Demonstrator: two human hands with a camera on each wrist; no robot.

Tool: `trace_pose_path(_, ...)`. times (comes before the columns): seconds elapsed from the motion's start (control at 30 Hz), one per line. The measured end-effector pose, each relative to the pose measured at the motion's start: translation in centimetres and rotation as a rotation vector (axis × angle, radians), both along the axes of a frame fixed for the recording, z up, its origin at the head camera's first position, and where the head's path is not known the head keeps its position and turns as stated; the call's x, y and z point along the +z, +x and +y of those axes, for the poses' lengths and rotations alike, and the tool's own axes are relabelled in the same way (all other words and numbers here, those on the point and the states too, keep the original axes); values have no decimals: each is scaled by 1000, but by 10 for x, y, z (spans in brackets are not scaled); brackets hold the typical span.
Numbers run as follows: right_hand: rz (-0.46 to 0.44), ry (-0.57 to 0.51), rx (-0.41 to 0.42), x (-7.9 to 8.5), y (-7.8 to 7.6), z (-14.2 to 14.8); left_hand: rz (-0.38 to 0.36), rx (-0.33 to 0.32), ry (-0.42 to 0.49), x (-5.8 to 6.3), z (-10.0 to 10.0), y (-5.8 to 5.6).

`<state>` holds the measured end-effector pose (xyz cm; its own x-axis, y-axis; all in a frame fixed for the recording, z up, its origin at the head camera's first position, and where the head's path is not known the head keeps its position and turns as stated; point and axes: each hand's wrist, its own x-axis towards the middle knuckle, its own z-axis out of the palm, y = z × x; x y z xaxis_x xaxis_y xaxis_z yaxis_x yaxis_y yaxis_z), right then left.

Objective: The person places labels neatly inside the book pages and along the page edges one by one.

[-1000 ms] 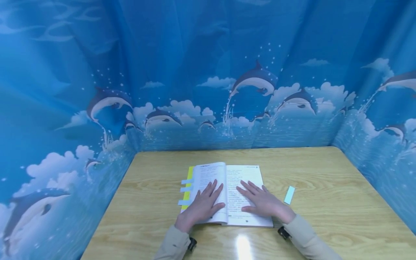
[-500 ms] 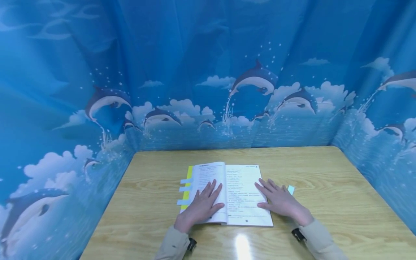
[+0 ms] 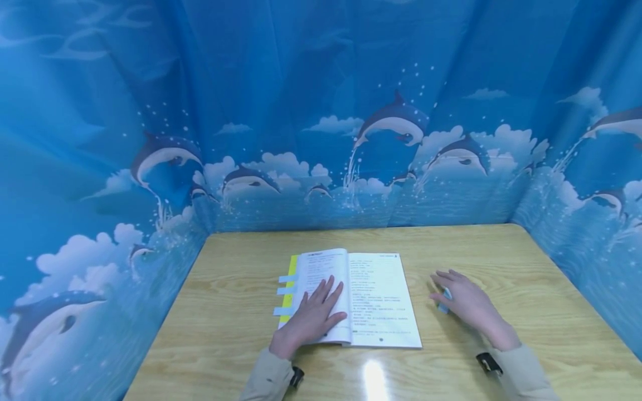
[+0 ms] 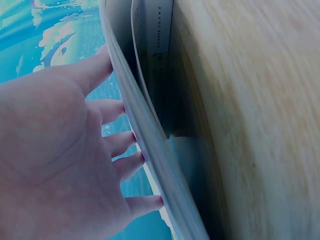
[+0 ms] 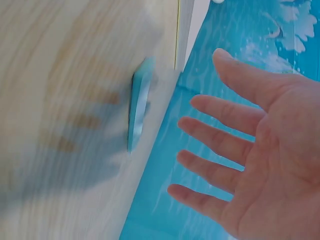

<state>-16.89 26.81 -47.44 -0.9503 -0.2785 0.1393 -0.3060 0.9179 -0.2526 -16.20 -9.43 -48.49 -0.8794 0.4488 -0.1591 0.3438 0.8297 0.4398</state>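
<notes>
An open book (image 3: pixel 383 301) with printed pages lies on the table. My left hand (image 3: pixel 312 316) rests flat on its left page, fingers spread; in the left wrist view the fingertips touch the page. Several pale blue sticky tabs (image 3: pixel 287 291) stick out past the yellow strip at the book's left edge. My right hand (image 3: pixel 466 298) hovers to the right of the book with its fingers apart, holding nothing. Beneath it on the table lies a small light-blue pad of sticky tabs (image 5: pixel 140 107), partly hidden by the hand in the head view.
The wooden table (image 3: pixel 241 312) carries the book and the blue pad. Behind and on both sides hangs a blue curtain (image 3: pixel 311 111) printed with dolphins and clouds. A light reflection shows near the table's front.
My right hand has lifted off the right page and moved right, over the blue pad. The left hand has stayed on the left page.
</notes>
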Motion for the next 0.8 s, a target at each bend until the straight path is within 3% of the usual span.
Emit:
trace_pose_path(0.4,-138,30,-47,-1,7,19,-8,16,-12,-4,0,-3)
trace_pose_path(0.8,-222,73,-66,-5,3,15,-13,18,-18,-4,1,-3)
